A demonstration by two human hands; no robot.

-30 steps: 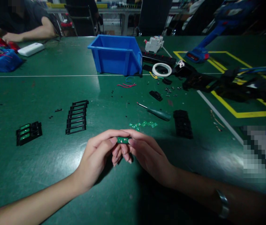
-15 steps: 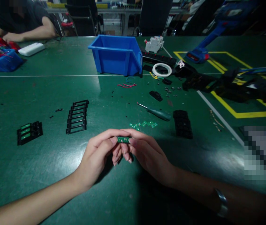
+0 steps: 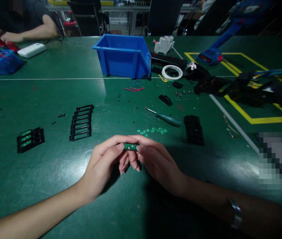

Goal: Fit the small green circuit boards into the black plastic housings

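A small green circuit board (image 3: 130, 147) with dark edges is pinched between my two hands, above the green table. My left hand (image 3: 106, 159) is closed on its left end, thumb on top. The board's right end sits under the thumb of my right hand (image 3: 157, 162), which is closed too. Whether a black holder lies beneath the board is hidden by my fingers. Just beyond my fingertips lie several loose green boards (image 3: 153, 131). A black ladder-like frame (image 3: 81, 122) is left of them, and farther left a black piece (image 3: 30, 139) carries green boards.
A green-handled screwdriver (image 3: 168, 119) and a stack of black parts (image 3: 194, 130) lie to the right. Behind are a blue bin (image 3: 123, 61), a tape roll (image 3: 172, 72), small screws (image 3: 179, 94) and a cordless drill (image 3: 210, 57). Another person's arm (image 3: 33, 33) rests at the far left.
The view has shifted very slightly, so things on the table sit a little higher. Both hands keep the same grip on the board.
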